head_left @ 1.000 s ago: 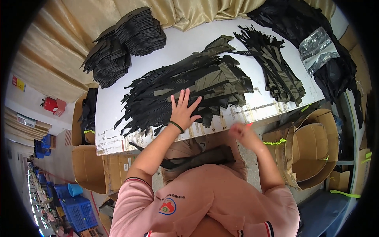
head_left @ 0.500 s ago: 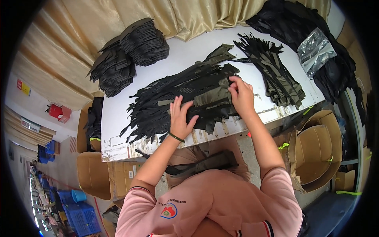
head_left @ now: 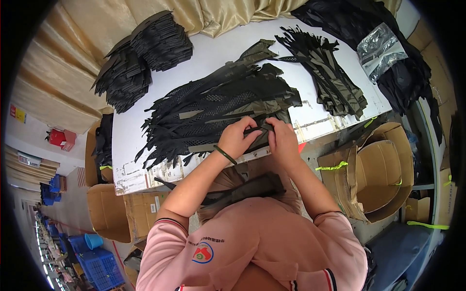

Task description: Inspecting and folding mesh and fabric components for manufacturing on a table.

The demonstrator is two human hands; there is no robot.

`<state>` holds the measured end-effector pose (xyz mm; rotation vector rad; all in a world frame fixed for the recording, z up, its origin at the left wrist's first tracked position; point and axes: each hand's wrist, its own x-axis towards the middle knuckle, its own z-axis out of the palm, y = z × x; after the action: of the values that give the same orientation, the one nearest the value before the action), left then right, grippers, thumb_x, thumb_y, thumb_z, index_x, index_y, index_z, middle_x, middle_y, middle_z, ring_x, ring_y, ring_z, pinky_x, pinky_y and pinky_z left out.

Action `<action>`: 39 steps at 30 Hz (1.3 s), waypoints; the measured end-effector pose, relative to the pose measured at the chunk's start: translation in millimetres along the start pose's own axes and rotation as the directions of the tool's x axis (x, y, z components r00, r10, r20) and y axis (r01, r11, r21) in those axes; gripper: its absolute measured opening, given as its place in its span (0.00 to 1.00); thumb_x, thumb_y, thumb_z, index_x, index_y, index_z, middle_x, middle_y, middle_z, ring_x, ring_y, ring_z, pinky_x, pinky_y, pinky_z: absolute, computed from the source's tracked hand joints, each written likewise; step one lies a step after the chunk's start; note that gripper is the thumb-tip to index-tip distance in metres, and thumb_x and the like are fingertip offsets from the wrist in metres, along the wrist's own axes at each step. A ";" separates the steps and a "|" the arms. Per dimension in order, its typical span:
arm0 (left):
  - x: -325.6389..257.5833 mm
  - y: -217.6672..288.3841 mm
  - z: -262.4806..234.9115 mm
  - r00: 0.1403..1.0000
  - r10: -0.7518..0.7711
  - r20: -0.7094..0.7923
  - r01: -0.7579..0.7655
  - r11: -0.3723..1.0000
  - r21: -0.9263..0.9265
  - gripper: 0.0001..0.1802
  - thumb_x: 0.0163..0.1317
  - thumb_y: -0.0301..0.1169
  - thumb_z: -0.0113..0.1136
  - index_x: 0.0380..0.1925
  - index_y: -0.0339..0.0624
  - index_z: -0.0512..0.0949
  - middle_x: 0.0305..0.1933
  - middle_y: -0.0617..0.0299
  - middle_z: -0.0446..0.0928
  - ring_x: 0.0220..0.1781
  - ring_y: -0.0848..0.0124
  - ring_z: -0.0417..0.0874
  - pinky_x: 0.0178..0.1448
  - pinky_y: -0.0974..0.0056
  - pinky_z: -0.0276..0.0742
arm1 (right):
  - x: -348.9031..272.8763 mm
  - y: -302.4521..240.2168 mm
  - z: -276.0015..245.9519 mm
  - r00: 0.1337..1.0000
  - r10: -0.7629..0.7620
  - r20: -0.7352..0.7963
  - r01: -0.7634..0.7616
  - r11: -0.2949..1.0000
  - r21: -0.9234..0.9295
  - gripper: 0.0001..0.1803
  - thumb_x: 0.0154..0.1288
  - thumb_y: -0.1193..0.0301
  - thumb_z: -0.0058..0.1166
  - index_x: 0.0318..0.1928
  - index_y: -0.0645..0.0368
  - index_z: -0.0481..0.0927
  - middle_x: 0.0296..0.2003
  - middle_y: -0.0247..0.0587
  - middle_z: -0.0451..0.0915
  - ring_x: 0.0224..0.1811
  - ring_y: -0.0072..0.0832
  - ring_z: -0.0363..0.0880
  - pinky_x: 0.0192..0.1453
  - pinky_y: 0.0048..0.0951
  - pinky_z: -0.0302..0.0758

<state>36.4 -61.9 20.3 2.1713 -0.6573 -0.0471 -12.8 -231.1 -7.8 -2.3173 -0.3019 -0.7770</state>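
Observation:
A spread pile of black and dark-olive fabric pieces (head_left: pixel 213 104), some of them mesh with ragged tails, covers the middle of the white table (head_left: pixel 296 58). At the pile's near edge, my left hand (head_left: pixel 236 139) pinches a dark fabric piece (head_left: pixel 262 130) between thumb and fingers. Close by on the right, my right hand (head_left: pixel 283 140) grips the same piece with its fingertips. Parts of the piece are hidden behind the fingers. Another dark fabric bundle (head_left: pixel 247 189) lies across my lap.
Two stacks of black pieces (head_left: pixel 162 43) stand at the far left. A tied-looking bundle of strips (head_left: pixel 335 77) lies to the right, near black fabric under a clear plastic bag (head_left: pixel 381 51). Cardboard boxes (head_left: pixel 378 169) flank the table, and a curtain (head_left: pixel 63 63) hangs behind.
My right hand has come down and toward me from the pile's right end. The left hand has moved right to meet it, and both now grip a fabric piece.

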 end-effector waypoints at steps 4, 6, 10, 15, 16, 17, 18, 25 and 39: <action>-3.9 -4.2 -3.5 0.998 0.067 -0.018 -0.068 0.995 -0.068 0.09 0.53 0.27 0.67 0.31 0.38 0.75 0.28 0.57 0.75 0.30 0.65 0.77 0.36 0.64 0.73 | 3.5 4.7 0.3 0.994 -0.031 0.103 0.031 1.000 0.001 0.16 0.57 0.76 0.56 0.47 0.57 0.74 0.31 0.44 0.76 0.35 0.40 0.75 0.41 0.37 0.70; -5.9 -4.8 -4.9 0.996 0.092 0.002 -0.091 0.995 -0.033 0.09 0.52 0.26 0.67 0.30 0.38 0.75 0.28 0.57 0.74 0.31 0.64 0.76 0.36 0.64 0.72 | 6.2 6.8 -0.2 0.991 -0.065 0.121 0.062 0.998 0.028 0.14 0.57 0.75 0.57 0.45 0.57 0.76 0.30 0.43 0.75 0.33 0.40 0.75 0.39 0.37 0.70; -15.1 -8.2 -3.1 0.966 0.255 -0.041 -0.256 0.967 -0.022 0.09 0.49 0.24 0.67 0.27 0.38 0.76 0.28 0.57 0.72 0.31 0.60 0.75 0.35 0.62 0.71 | 23.8 -1.9 -11.3 0.983 -0.178 0.044 0.176 0.984 0.039 0.05 0.56 0.73 0.59 0.33 0.58 0.77 0.25 0.42 0.74 0.26 0.41 0.73 0.32 0.36 0.70; -30.1 -1.3 -3.1 0.901 0.430 -0.059 -0.429 0.903 0.032 0.08 0.47 0.24 0.67 0.25 0.38 0.75 0.29 0.57 0.72 0.31 0.58 0.74 0.35 0.60 0.70 | 10.2 7.0 1.7 0.987 0.160 0.007 -0.157 0.954 0.257 0.08 0.59 0.73 0.57 0.25 0.59 0.74 0.19 0.35 0.72 0.20 0.30 0.69 0.26 0.29 0.65; -31.7 -3.1 -3.8 0.902 0.428 -0.060 -0.427 0.904 0.031 0.08 0.47 0.24 0.67 0.25 0.38 0.75 0.29 0.57 0.72 0.31 0.58 0.74 0.35 0.60 0.70 | 5.6 13.3 4.1 0.910 0.367 0.191 -0.412 0.761 0.501 0.08 0.60 0.73 0.57 0.25 0.58 0.73 0.19 0.30 0.70 0.21 0.24 0.67 0.26 0.26 0.63; -33.1 -5.8 -3.9 0.907 0.418 -0.060 -0.414 0.908 0.067 0.09 0.48 0.25 0.67 0.26 0.38 0.75 0.28 0.57 0.72 0.31 0.57 0.74 0.35 0.60 0.70 | 1.5 18.0 6.3 0.771 0.482 0.416 -0.625 0.449 0.639 0.09 0.62 0.72 0.56 0.25 0.58 0.73 0.19 0.26 0.69 0.21 0.17 0.66 0.25 0.23 0.62; -34.5 -7.5 -3.7 0.911 0.407 -0.061 -0.400 0.911 0.102 0.09 0.48 0.26 0.67 0.27 0.38 0.75 0.28 0.57 0.72 0.30 0.57 0.74 0.35 0.60 0.70 | -3.4 20.3 8.6 0.770 0.482 0.419 -0.627 0.448 0.637 0.09 0.62 0.72 0.56 0.25 0.58 0.73 0.19 0.26 0.69 0.21 0.17 0.66 0.25 0.23 0.62; -36.9 8.5 -3.7 0.989 0.110 0.103 -0.107 0.994 -0.034 0.08 0.53 0.25 0.64 0.31 0.37 0.74 0.27 0.58 0.72 0.28 0.63 0.74 0.36 0.64 0.71 | -22.5 -0.8 12.4 0.641 0.459 0.615 -0.736 0.141 0.662 0.07 0.66 0.70 0.51 0.32 0.59 0.77 0.24 0.25 0.72 0.27 0.13 0.68 0.32 0.19 0.64; -26.1 -16.7 -17.9 0.987 0.039 0.156 0.059 0.815 -0.576 0.10 0.59 0.21 0.57 0.41 0.34 0.79 0.38 0.61 0.78 0.43 0.73 0.78 0.49 0.70 0.72 | -33.5 -10.7 -2.5 0.618 0.016 0.786 -0.708 -0.423 0.565 0.05 0.67 0.73 0.51 0.43 0.58 0.74 0.34 0.32 0.78 0.37 0.21 0.77 0.48 0.25 0.74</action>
<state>25.7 -28.3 14.4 1.5828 -0.6214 -0.3867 -45.0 -225.0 -20.9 -0.5973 -0.0554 0.5553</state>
